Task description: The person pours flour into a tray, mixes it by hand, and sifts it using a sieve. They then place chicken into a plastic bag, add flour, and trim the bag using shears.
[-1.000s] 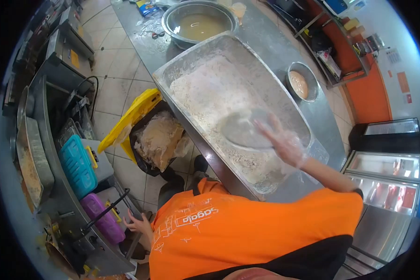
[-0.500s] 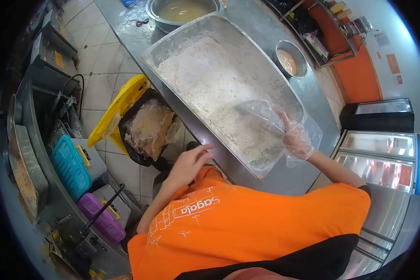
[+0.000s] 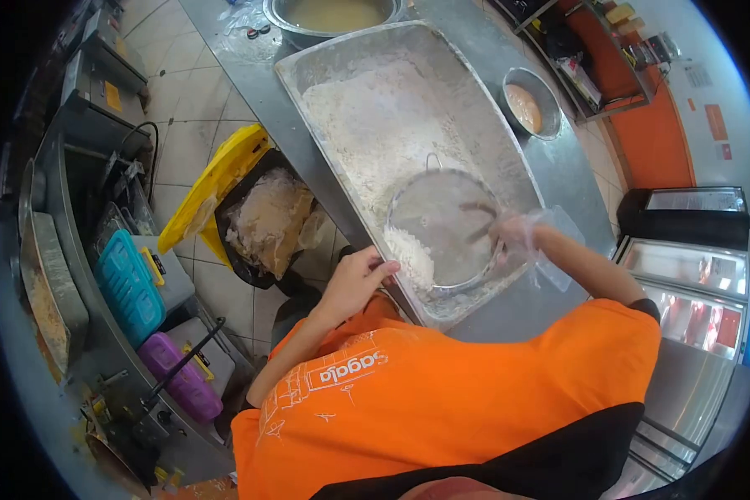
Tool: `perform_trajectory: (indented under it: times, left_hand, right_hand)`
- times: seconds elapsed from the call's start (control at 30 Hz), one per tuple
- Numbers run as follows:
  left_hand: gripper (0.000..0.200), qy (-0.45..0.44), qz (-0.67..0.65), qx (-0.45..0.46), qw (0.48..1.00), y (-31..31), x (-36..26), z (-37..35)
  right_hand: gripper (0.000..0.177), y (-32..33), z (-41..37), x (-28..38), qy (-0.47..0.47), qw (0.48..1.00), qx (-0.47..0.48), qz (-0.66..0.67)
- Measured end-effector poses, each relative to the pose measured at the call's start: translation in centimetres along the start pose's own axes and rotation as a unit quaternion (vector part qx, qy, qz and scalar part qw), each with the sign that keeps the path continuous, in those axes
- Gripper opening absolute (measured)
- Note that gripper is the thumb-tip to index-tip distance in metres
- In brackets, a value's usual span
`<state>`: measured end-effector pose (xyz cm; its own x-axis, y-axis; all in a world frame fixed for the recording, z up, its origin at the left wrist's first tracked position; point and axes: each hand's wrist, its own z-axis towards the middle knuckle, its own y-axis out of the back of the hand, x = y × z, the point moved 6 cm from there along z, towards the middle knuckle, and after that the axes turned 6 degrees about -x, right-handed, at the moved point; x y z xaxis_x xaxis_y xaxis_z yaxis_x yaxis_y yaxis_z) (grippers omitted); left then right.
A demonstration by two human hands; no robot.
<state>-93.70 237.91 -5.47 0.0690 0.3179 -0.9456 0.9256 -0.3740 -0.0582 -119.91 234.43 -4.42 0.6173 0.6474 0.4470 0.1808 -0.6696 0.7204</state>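
Note:
A large metal tray of flour lies across the steel table. Low inside its near end is a round mesh sieve, now seen nearly face-on. My right hand, in a clear plastic glove, grips the sieve at its right side, and dark finger shapes show through the mesh. A bright white heap of flour lies at the sieve's left edge. My bare left hand is at the tray's near left rim, thumb and fingers closed about the edge.
At the far end stands a metal bowl of cloudy liquid. A smaller bowl of pinkish mix sits right of the tray. A yellow-lidded bin stands on the floor at left, near turquoise and purple lids.
The sieve has turned from edge-on to nearly flat, facing up, with a white heap of flour at its left. My left hand has come from beside the tray onto its rim.

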Motion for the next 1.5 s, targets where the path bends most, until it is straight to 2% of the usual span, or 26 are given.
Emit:
perform_trajectory:
  times: [0.03,0.07,0.13,0.2,0.3,0.37,0.4,0.47,0.6,0.7,0.77,0.8,0.87,0.9,0.93,1.0,1.03,1.07,1.1,1.13,1.2,1.23,1.27,1.33,1.43,1.5]
  left_hand:
    - [0.022,-0.006,0.012,-0.012,1.0,0.3,0.1,0.1]
    - [0.022,-0.003,0.011,-0.015,1.0,0.7,0.3,0.1]
    - [0.022,0.014,0.024,-0.015,1.0,0.9,0.3,0.2]
    - [0.022,0.034,-0.029,-0.006,0.999,0.5,0.4,0.1]
    - [0.023,0.047,-0.079,-0.011,0.996,0.7,0.0,0.0]
    - [0.022,0.042,-0.084,-0.023,0.995,0.8,0.1,0.1]
    - [0.021,0.033,-0.093,-0.036,0.994,0.9,0.1,0.0]
    - [0.022,0.03,-0.103,-0.044,0.993,0.7,0.2,-0.1]
    - [0.022,0.012,-0.123,-0.063,0.99,0.7,1.0,-0.1]
    - [0.022,0.013,-0.133,-0.068,0.989,0.6,1.4,-0.2]
    - [0.022,0.016,-0.113,-0.079,0.99,0.8,1.1,-0.3]
    - [0.023,0.018,-0.091,-0.086,0.992,0.9,1.0,-0.3]
    - [0.023,0.002,-0.102,-0.095,0.99,0.8,1.0,-0.2]
    - [0.024,-0.015,-0.111,-0.103,0.988,0.6,0.9,-0.2]
    - [0.024,-0.014,-0.112,-0.101,0.988,0.5,1.0,-0.2]
    - [0.026,-0.001,-0.079,-0.082,0.993,0.9,1.0,-0.3]
    - [0.026,0.002,-0.097,-0.081,0.992,0.8,0.8,-0.4]
    - [0.026,0.005,-0.097,-0.082,0.992,0.9,0.9,-0.5]
    - [0.025,-0.001,-0.082,-0.087,0.993,1.0,0.9,-0.5]
    - [0.023,-0.009,-0.067,-0.091,0.994,1.0,0.8,-0.4]
    - [0.021,0.04,-0.096,-0.092,0.99,0.8,0.0,-0.7]
    - [0.02,0.089,-0.124,-0.095,0.984,0.7,0.1,-0.9]
    - [0.02,0.089,-0.124,-0.096,0.984,0.6,0.1,-0.9]
    - [0.017,0.069,-0.105,-0.101,0.987,0.4,0.1,-0.7]
    - [0.016,0.063,-0.129,-0.101,0.985,0.3,0.3,-0.4]
    - [0.016,0.058,-0.131,-0.108,0.984,0.2,-0.2,-0.3]
  right_hand:
    - [0.059,2.4,0.2,-0.7,-0.201,0.928,-0.033,0.311]
    - [0.054,3.3,0.0,-0.7,-0.374,0.723,-0.058,0.578]
    - [0.051,7.1,1.6,-1.6,-0.387,0.754,-0.126,0.516]
    - [0.066,9.2,4.4,-3.6,-0.185,0.895,-0.262,0.309]
    - [0.074,9.9,7.5,-4.4,-0.254,0.872,-0.333,0.255]
    - [0.073,10.1,8.2,-3.5,-0.096,0.888,-0.427,0.142]
    - [0.073,10.8,7.7,-2.4,-0.094,0.888,-0.427,0.144]
    - [0.081,10.0,6.2,0.1,-0.134,0.921,-0.296,0.215]
    - [0.079,5.3,4.1,0.1,-0.197,0.897,-0.294,0.266]
    - [0.08,0.2,2.7,-0.8,-0.1,0.885,-0.41,0.196]
    - [0.077,-0.1,0.8,2.4,-0.116,0.784,-0.32,0.519]
    - [0.077,0.0,0.2,1.7,-0.116,0.785,-0.319,0.518]
    - [0.061,0.3,-0.1,0.6,-0.051,0.943,-0.175,0.279]
    - [0.034,-0.2,0.8,-1.4,-0.102,0.949,0.011,0.3]
    - [0.034,1.6,0.7,-1.4,-0.104,0.948,0.012,0.301]
    - [0.035,3.4,-0.1,-1.9,-0.342,0.757,0.057,0.553]
    - [0.035,3.3,0.2,-3.8,-0.341,0.757,0.06,0.554]
    - [0.046,5.2,1.1,-5.9,-0.162,0.916,-0.056,0.364]
    - [0.059,7.3,1.1,-4.5,0.034,0.976,-0.168,0.135]
    - [0.059,7.5,0.8,-4.6,0.033,0.976,-0.168,0.136]
    - [0.075,9.6,0.6,-4.0,-0.12,0.939,-0.15,0.284]
    - [0.073,6.2,0.8,-8.6,-0.079,0.99,-0.117,-0.009]
    - [0.073,6.8,0.8,-7.6,-0.078,0.99,-0.118,-0.009]
    - [0.062,6.8,0.3,-5.0,-0.208,0.967,-0.012,0.148]
    - [0.061,5.4,2.2,-3.1,-0.148,0.972,-0.084,0.165]
    - [0.061,4.6,4.7,-3.1,-0.128,0.975,-0.053,0.174]
